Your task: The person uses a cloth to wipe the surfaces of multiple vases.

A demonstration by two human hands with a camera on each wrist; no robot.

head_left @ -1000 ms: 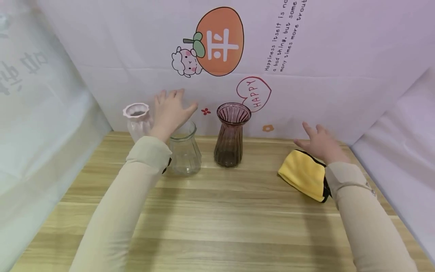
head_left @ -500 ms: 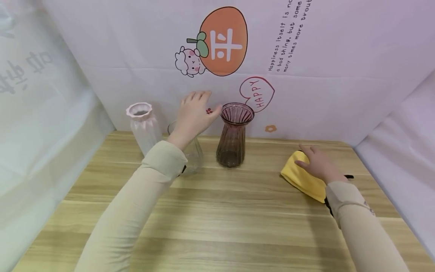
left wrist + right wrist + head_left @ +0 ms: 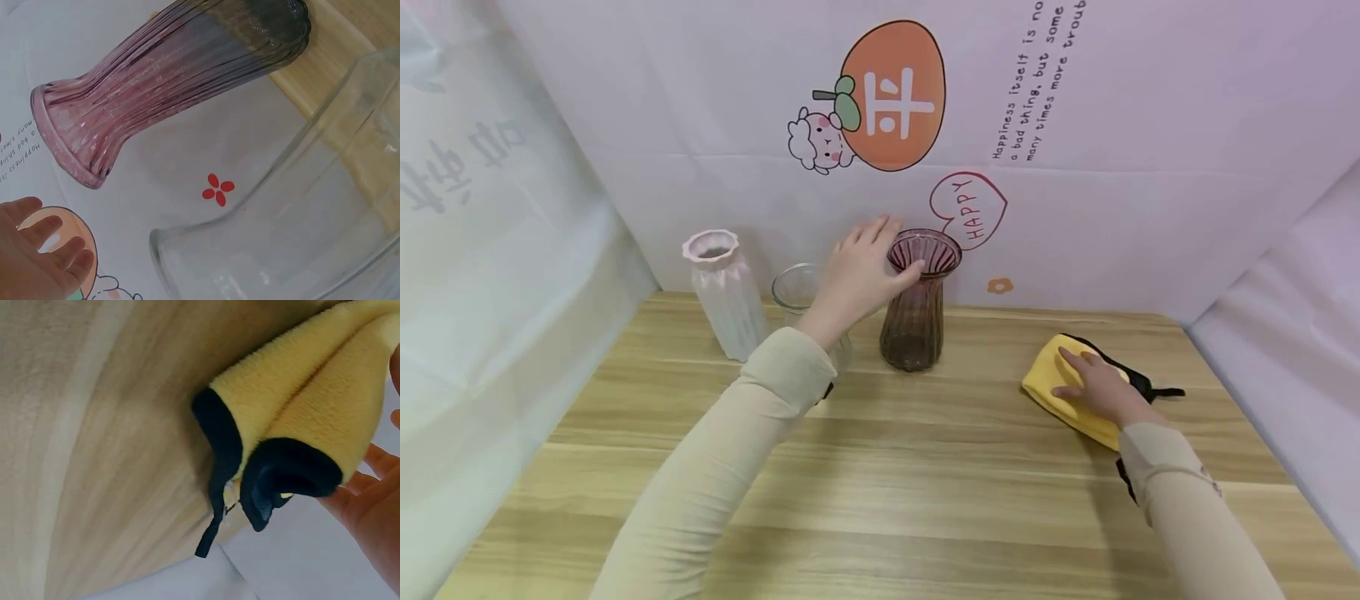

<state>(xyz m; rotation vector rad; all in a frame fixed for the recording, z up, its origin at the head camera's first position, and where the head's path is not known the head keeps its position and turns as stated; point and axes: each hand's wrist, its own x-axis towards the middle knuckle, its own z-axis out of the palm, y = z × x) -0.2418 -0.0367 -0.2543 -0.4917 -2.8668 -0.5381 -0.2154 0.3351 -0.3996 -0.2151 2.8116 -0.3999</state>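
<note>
A ribbed glass vase [image 3: 913, 329], purple fading to smoky grey, stands upright near the back wall. My left hand [image 3: 863, 273] is beside its rim with fingers extended; in the left wrist view a gap shows between that hand [image 3: 44, 250] and the vase. Partly behind my left wrist is a clear glass vase [image 3: 792, 292], close up in the left wrist view. To the right lies a folded yellow cloth [image 3: 1047, 377] with black edging and a black strap. My right hand [image 3: 1103, 390] rests on or just over the cloth, fingers loosely spread, not curled round it.
A pale pink-white pleated vase [image 3: 730, 304] stands at the far left of the row. All stand on a wood-grain table [image 3: 925, 492]. A printed white curtain [image 3: 737, 100] hangs close behind the vases, and white sheets flank both sides.
My left hand has moved right, from over the clear vase to the purple vase's rim. My right hand has come down onto or over the yellow cloth. The vases stay put.
</note>
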